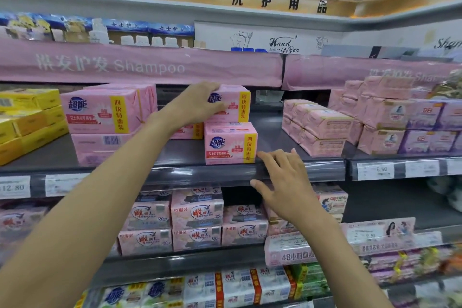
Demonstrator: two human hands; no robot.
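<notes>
My left hand (pixel 200 105) grips the upper pink soap pack (pixel 232 105). The fingers are curled over its top left edge and the thumb presses its front face, covering part of the blue logo. Beneath those fingers a lower pack (pixel 187 131) of the same kind shows, partly hidden by my wrist. I cannot tell whether the gripped pack rests on it.

My right hand (pixel 285 182) is spread and relaxed, holding nothing. Its index fingertip lies at the lower right corner of the front soap pack (pixel 230 144), which stands upright at the lip of the dark shelf (pixel 270 132). The thumb hangs below the shelf's price rail (pixel 200 174).

Left of my left fingers stand larger pink packs (pixel 100 112), then yellow packs (pixel 25 117). Right of my right fingers, well apart, sit pink wrapped bundles (pixel 317 127).
</notes>
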